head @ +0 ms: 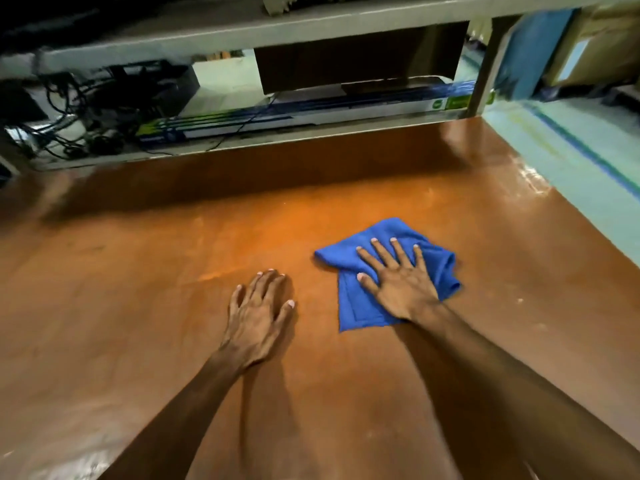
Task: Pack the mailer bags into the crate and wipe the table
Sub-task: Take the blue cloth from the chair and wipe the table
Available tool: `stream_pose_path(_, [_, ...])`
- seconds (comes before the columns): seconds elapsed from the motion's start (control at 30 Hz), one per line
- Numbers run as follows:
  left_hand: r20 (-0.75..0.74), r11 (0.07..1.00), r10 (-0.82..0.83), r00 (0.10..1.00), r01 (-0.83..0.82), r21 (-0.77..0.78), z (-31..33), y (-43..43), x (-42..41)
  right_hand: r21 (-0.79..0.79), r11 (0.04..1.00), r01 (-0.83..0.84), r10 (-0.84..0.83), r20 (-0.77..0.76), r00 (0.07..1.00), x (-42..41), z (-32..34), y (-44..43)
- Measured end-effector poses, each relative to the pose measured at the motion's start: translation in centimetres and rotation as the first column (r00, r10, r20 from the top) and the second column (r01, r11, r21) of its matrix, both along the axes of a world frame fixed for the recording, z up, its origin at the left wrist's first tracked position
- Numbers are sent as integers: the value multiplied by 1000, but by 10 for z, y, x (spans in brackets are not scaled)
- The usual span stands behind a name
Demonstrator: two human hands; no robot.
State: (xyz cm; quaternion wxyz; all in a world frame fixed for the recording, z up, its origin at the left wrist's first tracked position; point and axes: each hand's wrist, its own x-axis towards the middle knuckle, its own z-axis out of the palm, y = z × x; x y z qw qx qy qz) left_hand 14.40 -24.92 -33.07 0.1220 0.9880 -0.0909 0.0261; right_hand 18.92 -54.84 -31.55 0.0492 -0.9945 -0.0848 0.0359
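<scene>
- I read this as the wiping stage: the right hand (pixel 398 285) lies flat on a blue cloth (pixel 349 258), fingers spread and straight, pressing it onto the tabletop (pixel 138 271) and gripping nothing.
- The cloth sits right of centre on the tabletop, loosely folded. Its far edge is bunched beyond the fingertips and a flat corner shows beside the wrist.
- The left hand (pixel 258 306) rests palm-down on the bare brown surface just left of the cloth and apart from it. Its fingers are relaxed, close together and holding nothing; I take it as a brace.
- I see no mailer bags and no crate anywhere in my view, so I cannot confirm the packing. With none on the tabletop, I judge that part likely finished, with the crate out of shot.
- The surface looks glossy with scattered pale specks, mostly towards the right edge and the near left corner. I cannot tell which areas the cloth has covered.
- My estimate is that the task is in its second half, and what is left is to pass the cloth over the rest of the tabletop.
- Behind the tabletop stands a grey shelf (pixel 242 26), with tangled cables (pixel 69 98) at the left and a long printed box (pixel 294 112) lying under it.
</scene>
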Motion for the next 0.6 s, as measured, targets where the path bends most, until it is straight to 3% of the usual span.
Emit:
stream_pose_path(0.1, [-9,1000,17,1000,-17,14,0,-6,14,-16,974,-224,225,18,974,22,-2,-1])
stream_pose_path(0.23, [-21,1000,8,1000,-8,14,3,-19,43,20,996,89,-89,-19,996,99,2,-39])
stream_pose_path(0.3, [-6,1000,-11,1000,11,12,3,-27,63,27,990,141,-140,-16,990,114,3,-33])
stream_pose_path(0.47, [9,998,-59,998,59,9,1,-49,121,-18,972,-233,234,35,972,105,-2,-23])
stream_pose_path(0.53, [13,998,-69,998,69,8,0,-53,141,-16,987,-161,161,35,986,139,-3,-44])
stream_pose_path(0.6, [19,997,-77,997,77,-13,-2,-56,162,-17,998,60,-59,30,998,179,-4,-57])
